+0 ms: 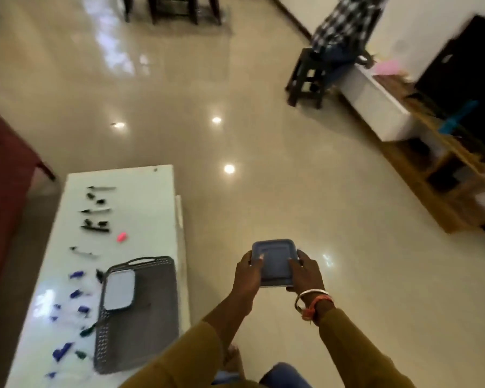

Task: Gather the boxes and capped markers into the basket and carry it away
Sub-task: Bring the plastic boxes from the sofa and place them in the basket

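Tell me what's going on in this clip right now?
A person holds a flat grey-blue lidded plastic box in both hands, left hand and right hand, out over the tiled floor. On the white table beside them, a grey perforated plastic basket already contains one pale lidded box. Markers and loose caps, blurred, lie scattered on the table.

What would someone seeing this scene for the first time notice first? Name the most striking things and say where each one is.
The eye goes first to the blue-lidded box held in both hands, left hand and right hand, low in the centre, above the glossy floor. Next comes the white table at lower left, where a grey basket already holds another box, with markers and caps scattered beside it.
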